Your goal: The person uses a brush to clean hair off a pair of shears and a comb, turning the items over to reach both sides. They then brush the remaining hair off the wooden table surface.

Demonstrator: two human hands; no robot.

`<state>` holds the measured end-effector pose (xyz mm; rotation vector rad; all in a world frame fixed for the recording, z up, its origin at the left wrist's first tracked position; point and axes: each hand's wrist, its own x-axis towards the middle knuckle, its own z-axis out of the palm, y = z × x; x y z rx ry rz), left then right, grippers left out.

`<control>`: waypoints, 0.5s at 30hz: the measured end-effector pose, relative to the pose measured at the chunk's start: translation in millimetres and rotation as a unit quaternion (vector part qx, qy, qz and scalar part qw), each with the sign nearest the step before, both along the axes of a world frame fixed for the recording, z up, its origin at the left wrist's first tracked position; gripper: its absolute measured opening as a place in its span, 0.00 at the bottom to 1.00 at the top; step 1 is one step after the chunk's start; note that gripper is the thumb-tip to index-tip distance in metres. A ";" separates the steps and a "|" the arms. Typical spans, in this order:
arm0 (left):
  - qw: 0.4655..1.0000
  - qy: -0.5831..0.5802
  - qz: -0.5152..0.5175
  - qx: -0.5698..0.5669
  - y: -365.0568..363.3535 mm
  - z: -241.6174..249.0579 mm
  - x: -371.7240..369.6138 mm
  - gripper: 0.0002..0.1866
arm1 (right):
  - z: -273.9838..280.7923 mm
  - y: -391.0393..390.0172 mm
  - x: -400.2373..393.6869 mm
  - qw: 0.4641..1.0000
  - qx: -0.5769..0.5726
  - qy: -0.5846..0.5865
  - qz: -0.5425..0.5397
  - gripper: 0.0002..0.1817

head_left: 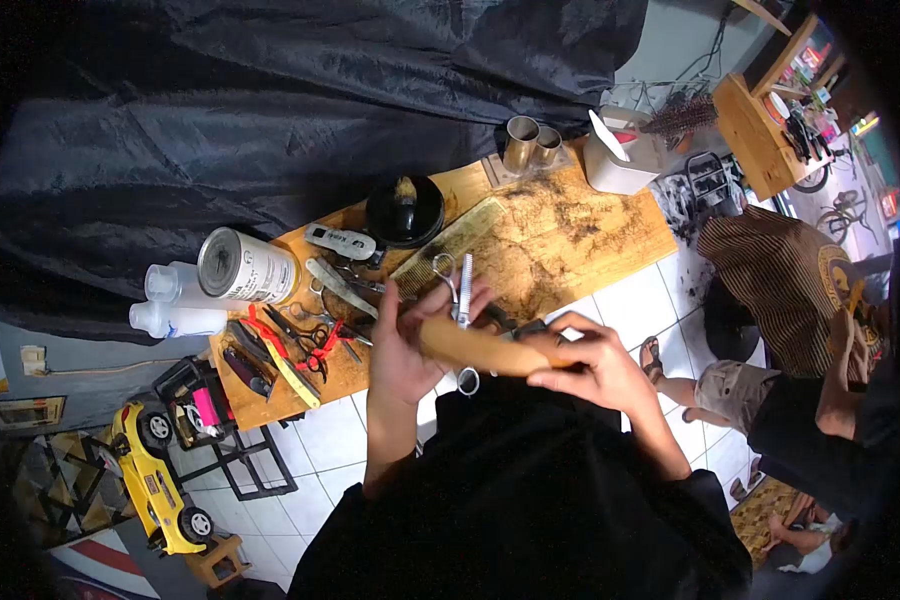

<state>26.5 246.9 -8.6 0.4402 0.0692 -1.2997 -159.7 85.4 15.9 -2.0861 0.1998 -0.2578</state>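
**A:** Containers first. What stands around you?

**B:** Far side of your desk (635, 215): pale square box (625, 175), a flat white piece and something red at its mouth. Beside it, two metal cups (519, 150), one wider; their contents too dark to read. Nearer your left, a round black bowl (375, 220) with a brush (405, 208) in it, dark glossy handle, tan tuft. Then a white can (260, 275), metal end showing, contents hidden. Next to it, two translucent plastic bottles (177, 303), contents unclear.

**A:** Materials?

**B:** Your desk is warm-toned wood, strewn with dark, hair-like clippings (540, 285). At its left end, a loose cluster: slim yellow razor (295, 378), red-handled scissors (335, 342). Before you, a tan piece (475, 347), long, rounded, smooth-looking, slightly blurred. Also silver shears (465, 290), slim, one blade toothed.

**A:** And your fingers?

**B:** Your right hand (600, 362) has its fingers closed on the tan piece's right end, thumb below. The other end reaches your left hand (405, 345), palm up, thumb apart from the other fingers. The shears stand across those fingers, behind the tan piece, one ring (468, 381) showing beneath it. Whether your left fingers grip either thing, I cannot tell.
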 end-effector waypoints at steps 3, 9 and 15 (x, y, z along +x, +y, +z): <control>1.000 0.024 0.012 -0.011 7.1 -3.2 8.7 0.44 | 7.5 -5.2 -6.4 0.996 -0.003 0.023 0.082 0.22; 0.987 0.127 -0.029 -0.095 6.0 -16.0 3.8 0.41 | 12.0 -6.4 2.8 0.996 -0.017 -0.043 -0.075 0.23; 0.998 -0.041 -0.001 0.043 -2.6 6.7 6.9 0.39 | 7.5 -7.9 -4.7 0.999 0.006 0.025 0.033 0.20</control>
